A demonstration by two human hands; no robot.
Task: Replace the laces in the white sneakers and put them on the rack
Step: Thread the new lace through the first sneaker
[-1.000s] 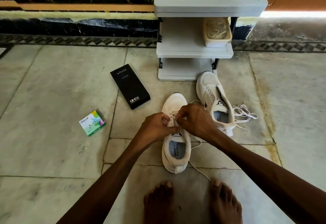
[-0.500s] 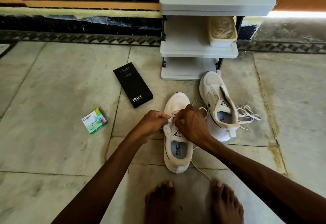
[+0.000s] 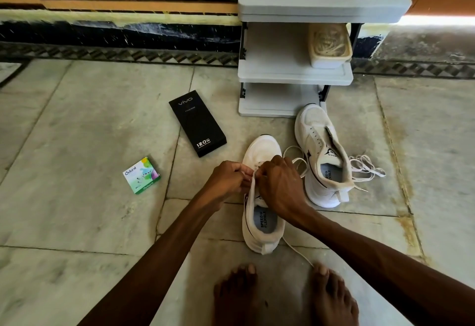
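Note:
A white sneaker (image 3: 261,233) stands on the floor between my arms, toe pointing away. My left hand (image 3: 227,180) and my right hand (image 3: 279,182) meet over its eyelets, each pinching the white lace (image 3: 295,250), which loops out to the right and trails back toward my foot. What my fingertips hold is partly hidden. A second white sneaker (image 3: 322,156) lies tilted to the right with no lace in its eyelets. A loose lace bundle (image 3: 367,167) lies beside it. The grey shoe rack (image 3: 295,74) stands behind.
A lidded box of laces (image 3: 329,45) sits on the rack's middle shelf. A black phone box (image 3: 197,123) and a small green carton (image 3: 142,175) lie on the floor to the left. My bare feet (image 3: 285,297) are at the bottom edge.
Both hands have shifted slightly up the sneaker toward its toe while working the lace. The lace loop to the right of the sneaker has grown.

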